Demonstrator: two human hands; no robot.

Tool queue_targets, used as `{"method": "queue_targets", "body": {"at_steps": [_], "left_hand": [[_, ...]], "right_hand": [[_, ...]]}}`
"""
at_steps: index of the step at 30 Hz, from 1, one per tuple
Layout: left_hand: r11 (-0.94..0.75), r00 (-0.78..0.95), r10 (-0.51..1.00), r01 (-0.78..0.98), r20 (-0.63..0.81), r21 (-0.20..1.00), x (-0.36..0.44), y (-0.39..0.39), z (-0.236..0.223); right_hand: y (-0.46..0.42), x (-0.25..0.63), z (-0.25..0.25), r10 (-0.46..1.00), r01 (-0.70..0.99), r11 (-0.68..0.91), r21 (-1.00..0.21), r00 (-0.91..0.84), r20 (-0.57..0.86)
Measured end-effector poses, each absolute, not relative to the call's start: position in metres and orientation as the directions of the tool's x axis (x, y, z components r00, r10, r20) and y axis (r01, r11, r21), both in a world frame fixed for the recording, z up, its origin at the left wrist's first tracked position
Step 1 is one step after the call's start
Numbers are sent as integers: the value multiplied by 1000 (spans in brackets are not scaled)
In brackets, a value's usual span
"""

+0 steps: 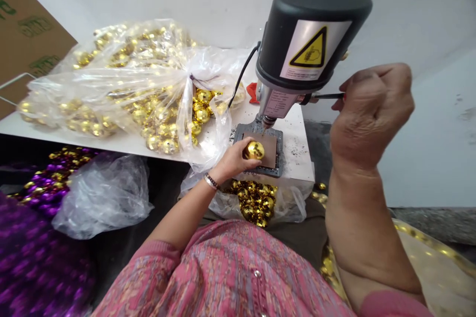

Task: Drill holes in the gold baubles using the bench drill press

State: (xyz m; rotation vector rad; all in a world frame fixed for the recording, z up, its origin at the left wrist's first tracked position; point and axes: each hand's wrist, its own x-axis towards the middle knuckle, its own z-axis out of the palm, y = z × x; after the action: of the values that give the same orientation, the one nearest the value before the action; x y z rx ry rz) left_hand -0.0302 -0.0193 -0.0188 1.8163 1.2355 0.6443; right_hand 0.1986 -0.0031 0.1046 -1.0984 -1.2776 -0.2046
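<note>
Hands at a bench drill. The left hand (232, 161) is curled narrowly over a gold mirrored bauble (255, 150), fingers wrapped around it from the 9 o'clock side. The right hand (372, 114) is raised in a closed fist around the black lever handle (327, 95) of the drill press (312, 29), with the handle running toward 9 o'clock from the fist.

The step in hand appears to be positioning the bauble for drilling. As it stands, this calls for the bauble to sit squarely under the bit (264, 131), which lies at about 1 o'clock from the bauble and close to it. Whether the bit touches the bauble cannot be told.

The bauble lies between the hands, nearer the left, above a brown pad (270, 151) on the grey metal drill base (279, 156). Contact with the pad cannot be told.

Around the work: a knotted clear plastic bag of gold baubles (148, 84) lies on the white table (293, 158) at 10 o'clock from the bauble; a second bag of gold baubles (256, 203) is at 6 o'clock; purple and gold baubles (48, 188) are far off at 9 o'clock.
</note>
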Motion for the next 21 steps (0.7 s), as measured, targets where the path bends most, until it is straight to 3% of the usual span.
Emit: {"method": "queue_targets", "body": {"at_steps": [3,5,8,11,13,16,21], "left_hand": [[-243,511,859,477,-41,844,-47,-36,-20],[-233,485,873,492,-43,839,-59,-36,-16],[-170,194,979,595,65,786,-78,-14,-2],[4,-171,969,727,176,687,-95,26,13],[158,-297,945,777,134,609,-104,52,21],[314,-353,936,827,-3,466,-112,80,27],[328,-307,945,904,-116,273,-112,88,30]], "right_hand": [[-4,200,102,428,654,537,-534,335,840],[-6,201,100,437,654,543,-527,316,842],[-6,202,97,445,654,538,-533,316,838],[-4,200,96,430,651,535,-538,338,837],[-4,199,95,420,649,538,-538,348,839],[-7,198,93,422,641,546,-539,346,838],[-11,199,90,428,670,536,-513,308,850]]}}
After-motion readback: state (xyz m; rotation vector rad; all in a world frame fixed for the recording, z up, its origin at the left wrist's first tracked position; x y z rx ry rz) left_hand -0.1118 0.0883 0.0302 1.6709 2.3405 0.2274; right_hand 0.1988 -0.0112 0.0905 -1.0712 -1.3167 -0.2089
